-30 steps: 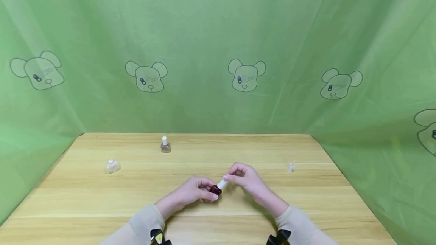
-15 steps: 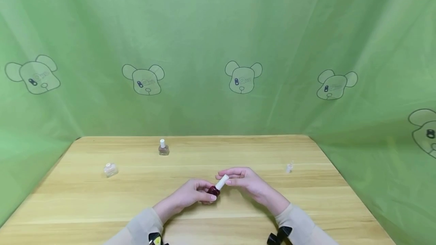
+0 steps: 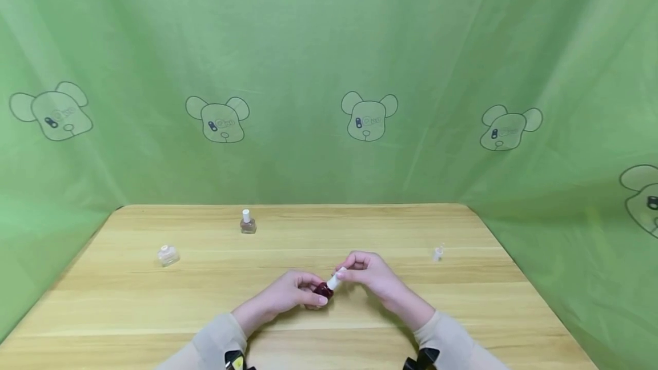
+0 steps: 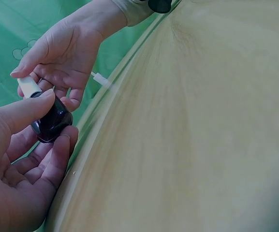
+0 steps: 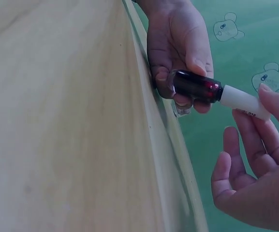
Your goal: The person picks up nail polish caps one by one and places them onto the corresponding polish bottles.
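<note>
Over the front middle of the table, my left hand grips a dark red nail polish bottle by its glass body, between thumb and fingers. The bottle tilts so that its long white cap points toward my right hand. Thumb and fingertips of that hand pinch the cap near its end. In the right wrist view the cap sits against the bottle's neck, and small dark print shows on its side. The left wrist view shows my left thumb lying across the bottle's shoulder.
A clear glass bottle rests at the left of the wooden table. Farther back is a white-capped nail polish bottle. To the right lies a small white cap with a thin stem. Green cloth surrounds the table.
Half a second ago my right fingers were spread off the cap, with the thumb near it; now they pinch it again, as they did a second ago. My left hand keeps its grip.
</note>
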Action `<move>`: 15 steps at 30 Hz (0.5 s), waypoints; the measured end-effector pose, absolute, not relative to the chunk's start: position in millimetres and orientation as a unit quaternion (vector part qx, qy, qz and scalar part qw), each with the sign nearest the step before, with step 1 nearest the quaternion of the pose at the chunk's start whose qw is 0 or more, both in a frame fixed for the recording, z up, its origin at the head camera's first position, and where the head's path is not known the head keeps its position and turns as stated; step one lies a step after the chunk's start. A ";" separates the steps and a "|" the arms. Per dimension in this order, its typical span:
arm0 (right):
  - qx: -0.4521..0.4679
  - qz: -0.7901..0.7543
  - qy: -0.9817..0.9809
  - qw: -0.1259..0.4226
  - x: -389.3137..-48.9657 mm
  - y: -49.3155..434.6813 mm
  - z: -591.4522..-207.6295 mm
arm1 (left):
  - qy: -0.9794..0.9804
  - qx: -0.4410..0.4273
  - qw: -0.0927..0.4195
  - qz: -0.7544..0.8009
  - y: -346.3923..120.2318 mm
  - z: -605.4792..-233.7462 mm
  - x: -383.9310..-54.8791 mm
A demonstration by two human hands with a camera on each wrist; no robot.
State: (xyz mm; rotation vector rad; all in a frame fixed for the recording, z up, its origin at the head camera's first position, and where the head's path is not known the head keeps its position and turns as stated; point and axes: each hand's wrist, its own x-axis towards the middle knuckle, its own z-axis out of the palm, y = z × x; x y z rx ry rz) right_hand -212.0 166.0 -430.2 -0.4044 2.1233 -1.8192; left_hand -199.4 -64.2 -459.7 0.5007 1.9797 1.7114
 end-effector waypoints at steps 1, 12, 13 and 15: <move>-0.139 -0.634 0.745 0.155 -211.6 165.1 -429.6 | 0.723 0.184 0.235 0.623 -64.4 -459.2 -199.3; -0.182 -0.653 0.707 0.202 -215.2 169.7 -433.3 | 0.699 0.176 0.245 0.649 -62.9 -460.2 -199.4; -0.184 -0.656 0.702 0.206 -215.7 170.2 -433.9 | 0.698 0.177 0.245 0.649 -62.9 -460.3 -199.6; -0.183 -0.662 0.696 0.208 -216.2 170.4 -434.8 | 0.698 0.178 0.247 0.649 -63.0 -460.2 -199.8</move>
